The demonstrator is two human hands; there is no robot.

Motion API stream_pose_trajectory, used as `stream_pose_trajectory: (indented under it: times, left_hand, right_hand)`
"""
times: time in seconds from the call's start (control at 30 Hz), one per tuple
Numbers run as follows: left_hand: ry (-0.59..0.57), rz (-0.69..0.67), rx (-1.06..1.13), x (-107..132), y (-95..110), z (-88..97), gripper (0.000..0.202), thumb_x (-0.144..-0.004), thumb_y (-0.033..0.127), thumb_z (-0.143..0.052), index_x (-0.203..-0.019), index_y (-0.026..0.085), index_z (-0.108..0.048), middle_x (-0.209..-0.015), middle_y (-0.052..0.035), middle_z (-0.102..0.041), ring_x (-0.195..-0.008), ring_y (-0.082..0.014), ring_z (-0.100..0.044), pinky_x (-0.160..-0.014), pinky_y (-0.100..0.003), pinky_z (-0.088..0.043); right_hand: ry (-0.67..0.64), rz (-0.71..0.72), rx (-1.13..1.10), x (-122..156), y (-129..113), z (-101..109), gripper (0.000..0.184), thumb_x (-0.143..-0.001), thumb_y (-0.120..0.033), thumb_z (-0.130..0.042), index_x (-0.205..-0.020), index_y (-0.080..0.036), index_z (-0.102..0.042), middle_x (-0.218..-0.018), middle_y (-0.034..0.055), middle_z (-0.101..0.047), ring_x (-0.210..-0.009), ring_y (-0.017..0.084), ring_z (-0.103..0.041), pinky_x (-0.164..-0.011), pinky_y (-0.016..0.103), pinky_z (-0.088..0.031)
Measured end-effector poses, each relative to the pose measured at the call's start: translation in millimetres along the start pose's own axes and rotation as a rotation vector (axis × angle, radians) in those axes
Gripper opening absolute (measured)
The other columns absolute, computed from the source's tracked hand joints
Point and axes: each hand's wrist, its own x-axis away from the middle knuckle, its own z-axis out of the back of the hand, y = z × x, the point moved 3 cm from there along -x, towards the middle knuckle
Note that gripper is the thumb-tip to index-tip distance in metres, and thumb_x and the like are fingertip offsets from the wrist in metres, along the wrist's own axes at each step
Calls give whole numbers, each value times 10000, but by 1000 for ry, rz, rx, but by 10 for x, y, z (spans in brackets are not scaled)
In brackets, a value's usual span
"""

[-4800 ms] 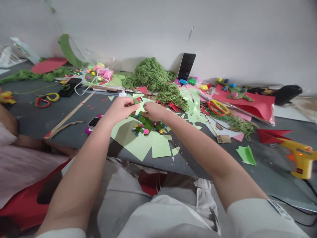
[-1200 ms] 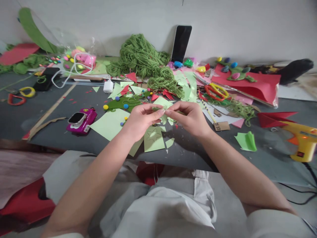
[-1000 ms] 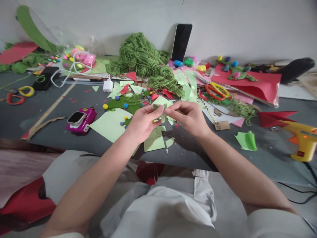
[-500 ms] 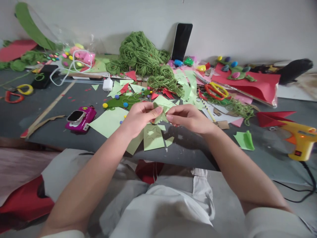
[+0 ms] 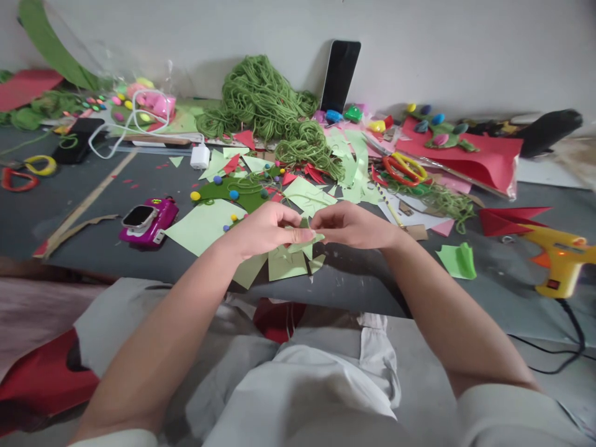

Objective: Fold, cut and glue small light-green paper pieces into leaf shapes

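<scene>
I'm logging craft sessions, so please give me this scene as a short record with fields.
Left hand: pinches a pale green paper piece
Right hand: touches the same piece, grip partly hidden
Just below: pale green sheet on dark table
View left: smartwatch on purple object
Behind: green yarn heap, propped phone
View right: yellow glue gun, bright green scrap

The worktop (image 5: 367, 285) is dimly lit; a soft shadow is cast left of the phone (image 5: 341, 77); right-edge shapes are stretched.
</scene>
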Motion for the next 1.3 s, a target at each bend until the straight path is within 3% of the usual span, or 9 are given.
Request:
stream_pose_trajectory:
  times: [0.17,0.37,0.63,0.8,0.9,1.13,1.3]
  left_hand:
    - [81,2,-287,9,-4,-48,511,-798,508,-752,-528,178,-469,-538,48,-260,-501,-83,-214,-513,-295,-135]
    - [202,49,-316,-30,-40,-112,349,-798,447,-724,-612,164,-639,-559,13,-471,-525,-105,-332,-508,-288,-204]
    - [242,62,-53,-51,-132,-95,280,-796,383,-738,-649,152,-679,-599,-16,-578,-548,-120,-464,-528,-277,-299]
    - [227,91,362,-58,-164,-65,245,-704,341,-850,-679,138,-715,-661,-25,-604,-657,-139,-572,-678,-303,-493]
    - [203,83,546,-42,-124,-74,250,-659,318,-897,-726,127,-750,-726,-34,-627,-726,-146,-606,-752,-328,-538]
    - [331,1,632,-43,-113,-83,242,-662,277,-908,-690,124,-724,-722,-32,-621,-704,-129,-588,-711,-301,-525]
    - [366,-42,698,-52,-98,-72,250,-707,264,-878,-652,126,-677,-697,-15,-582,-673,-108,-550,-700,-284,-499]
  right_hand:
    - [63,-61,26,-19,18,-18,263,-879,-396,-653,-822,-141,-684,-641,-25,-544,-588,89,-411,-532,233,-328]
    - [244,-105,57,-37,-2,-58,243,-845,-346,-658,-729,-134,-686,-591,-26,-523,-553,81,-382,-502,241,-298]
    - [432,-7,89,4,-51,-107,253,-881,-360,-676,-780,-136,-735,-615,-2,-597,-554,92,-432,-506,248,-327]
    - [551,141,192,42,-127,-138,196,-916,-327,-678,-846,-162,-759,-782,40,-730,-661,131,-569,-621,265,-451]
    - [580,261,235,55,-151,-133,173,-941,-310,-671,-878,-176,-759,-839,46,-747,-727,147,-625,-672,272,-491]
    - [564,566,405,61,-167,-115,130,-957,-224,-661,-998,-190,-779,-918,75,-709,-802,160,-666,-729,295,-541]
    - [581,501,317,60,-168,-100,126,-954,-284,-671,-974,-208,-769,-939,78,-714,-840,181,-672,-749,322,-549]
